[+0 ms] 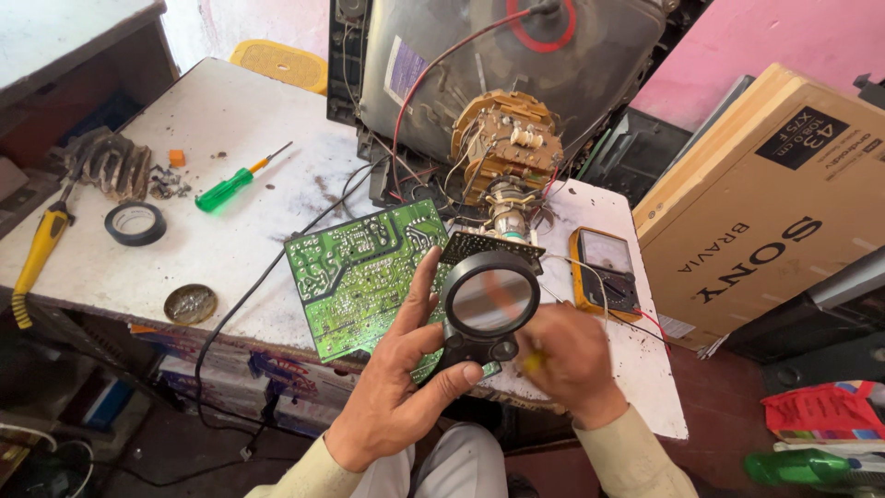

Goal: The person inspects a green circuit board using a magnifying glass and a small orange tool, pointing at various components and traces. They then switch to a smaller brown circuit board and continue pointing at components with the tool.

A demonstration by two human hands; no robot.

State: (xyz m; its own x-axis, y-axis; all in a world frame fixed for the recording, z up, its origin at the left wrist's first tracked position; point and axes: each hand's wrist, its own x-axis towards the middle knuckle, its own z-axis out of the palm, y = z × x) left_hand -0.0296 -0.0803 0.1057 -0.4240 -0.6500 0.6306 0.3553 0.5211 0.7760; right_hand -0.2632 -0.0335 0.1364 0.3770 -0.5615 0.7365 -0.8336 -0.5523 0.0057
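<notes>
Holding a round black-rimmed magnifying glass [489,302] in the left hand [398,387], the person views a green printed circuit board [364,273] lying on the white worktable [230,249]. Inspection appears underway, not finished. Right hand [567,355], blurred, grips something small and yellow just beside the lens.

Black round magnifying glass [489,302] held over green circuit board [364,272], tilted on table edge
</notes>
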